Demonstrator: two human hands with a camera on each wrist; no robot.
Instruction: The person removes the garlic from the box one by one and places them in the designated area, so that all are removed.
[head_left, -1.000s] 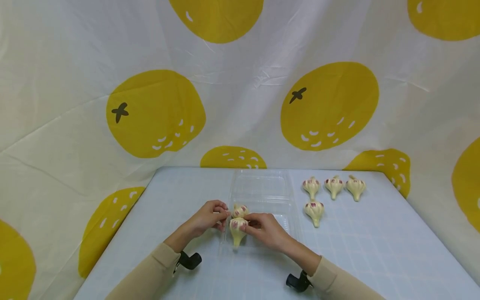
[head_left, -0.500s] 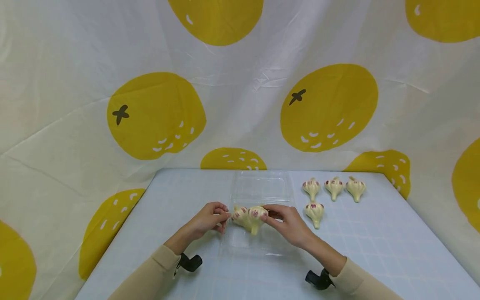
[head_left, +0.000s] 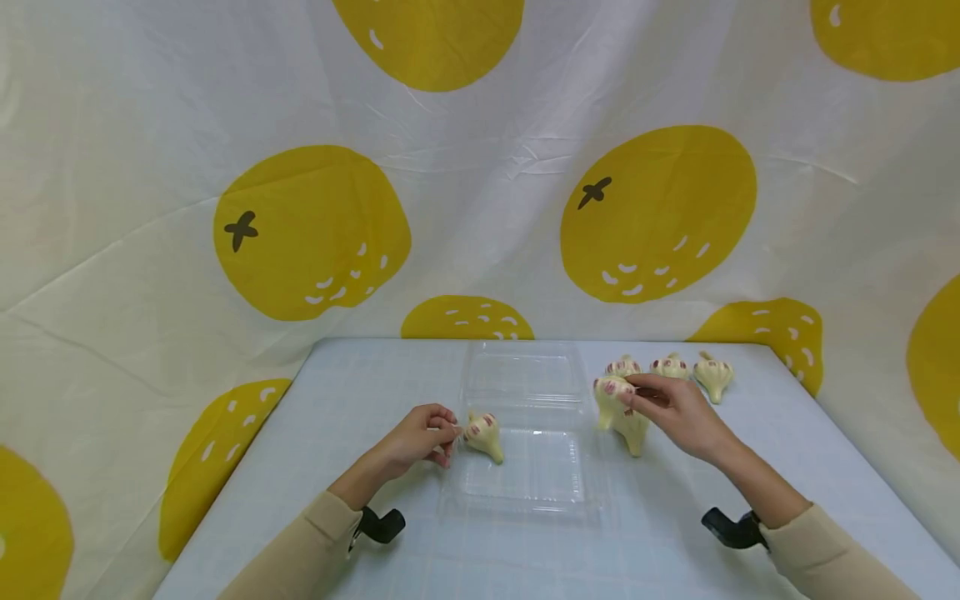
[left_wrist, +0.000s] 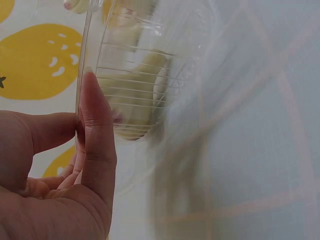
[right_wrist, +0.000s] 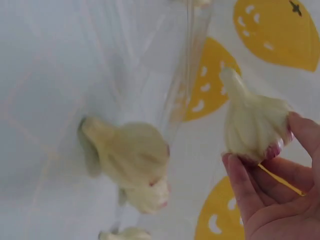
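Observation:
My left hand [head_left: 420, 435] pinches the left rim of a clear plastic clamshell container [head_left: 536, 471] between thumb and fingers; the left wrist view shows the rim between the fingertips [left_wrist: 91, 92]. One garlic bulb [head_left: 482, 437] lies in the container's left side, beside that hand. My right hand [head_left: 678, 417] grips another garlic bulb [right_wrist: 255, 127] by its rounded end, thumb on one side and fingers on the other, raised to the right of the container. Behind it, a garlic bulb on the table [head_left: 635, 435] is partly hidden in the head view.
The container's lid [head_left: 523, 371] lies folded back on the far side. At the back right sit three more garlic bulbs in a row, the rightmost bulb [head_left: 713, 377] fully visible. A lemon-print cloth [head_left: 480, 208] hangs behind the pale table [head_left: 375, 375].
My right hand has lifted one garlic bulb out of the container and carried it right, over the table bulbs. The other bulb stays in the container. My left hand has kept its place.

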